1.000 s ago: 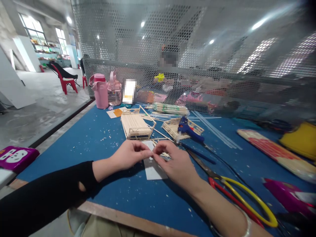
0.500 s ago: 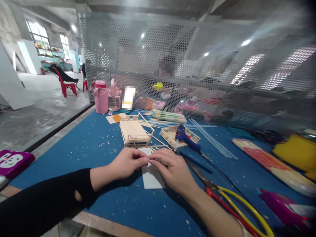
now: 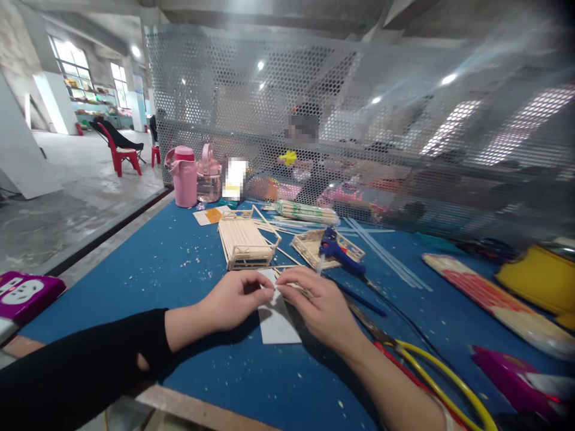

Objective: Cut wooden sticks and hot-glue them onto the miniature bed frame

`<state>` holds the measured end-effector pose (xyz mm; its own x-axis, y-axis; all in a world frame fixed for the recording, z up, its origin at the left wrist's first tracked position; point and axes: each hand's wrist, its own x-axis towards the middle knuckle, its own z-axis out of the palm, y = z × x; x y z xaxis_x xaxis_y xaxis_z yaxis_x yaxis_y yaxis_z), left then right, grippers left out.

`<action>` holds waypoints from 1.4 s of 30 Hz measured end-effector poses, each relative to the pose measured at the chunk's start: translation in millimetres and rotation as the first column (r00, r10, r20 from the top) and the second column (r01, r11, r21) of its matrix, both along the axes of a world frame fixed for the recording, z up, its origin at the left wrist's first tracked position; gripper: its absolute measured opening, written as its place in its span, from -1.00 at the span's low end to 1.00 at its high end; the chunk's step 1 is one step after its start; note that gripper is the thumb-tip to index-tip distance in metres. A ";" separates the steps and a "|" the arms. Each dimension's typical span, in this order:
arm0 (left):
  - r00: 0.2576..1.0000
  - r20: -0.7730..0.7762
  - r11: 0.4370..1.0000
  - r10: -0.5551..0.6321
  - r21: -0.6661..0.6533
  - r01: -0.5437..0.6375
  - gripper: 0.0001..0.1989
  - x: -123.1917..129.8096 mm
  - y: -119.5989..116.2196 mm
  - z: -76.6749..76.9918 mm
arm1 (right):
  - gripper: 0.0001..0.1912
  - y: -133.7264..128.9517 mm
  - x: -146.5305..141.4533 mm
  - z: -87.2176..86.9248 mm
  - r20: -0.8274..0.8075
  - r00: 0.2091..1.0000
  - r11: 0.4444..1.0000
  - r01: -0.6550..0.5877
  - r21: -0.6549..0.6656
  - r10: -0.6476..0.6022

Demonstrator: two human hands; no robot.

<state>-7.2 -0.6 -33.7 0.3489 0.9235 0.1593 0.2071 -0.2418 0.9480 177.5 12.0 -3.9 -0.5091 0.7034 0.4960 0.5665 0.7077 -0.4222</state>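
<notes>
Over a white sheet of paper [image 3: 281,326], my left hand [image 3: 238,299] and my right hand [image 3: 318,305] meet almost fingertip to fingertip. Each is closed in a pinch; whatever lies between the fingers is too small to make out. Just beyond them stands a small frame built of pale wooden sticks [image 3: 245,239], with a flat slatted bed and raised rails. To its right is a second stick-built tray [image 3: 308,245], with a blue glue gun [image 3: 339,254] resting across it. Loose sticks lie between the two.
Scissors with red and yellow handles [image 3: 417,353] lie beside my right forearm. Clear glue sticks [image 3: 386,251], a bagged stick bundle [image 3: 305,211] and a long packet [image 3: 489,293] lie farther off. A pink flask [image 3: 184,179] stands at the back left, before a perforated metal screen [image 3: 251,108].
My fingertips have drawn slightly apart, leaving a narrow gap between the two hands. The things on the table stay where they were.
</notes>
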 end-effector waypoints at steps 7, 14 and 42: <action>0.859 -0.509 0.954 0.053 0.280 0.107 -0.13 -3.3 -1.9 0.5 | -0.83 0.7 -4.5 -7.0 0.431 0.900 0.998 0.047 0.050 -0.065; 0.782 -0.622 0.965 0.031 0.223 0.139 -0.11 -1.0 0.4 4.4 | -0.80 1.5 -19.3 -13.0 0.498 0.860 0.993 0.079 0.089 -0.113; 0.921 -0.311 0.865 0.235 0.500 -0.052 -0.86 -2.9 1.2 4.3 | -0.65 -2.4 -14.0 -6.9 -0.253 0.959 0.790 -0.057 -0.611 -0.127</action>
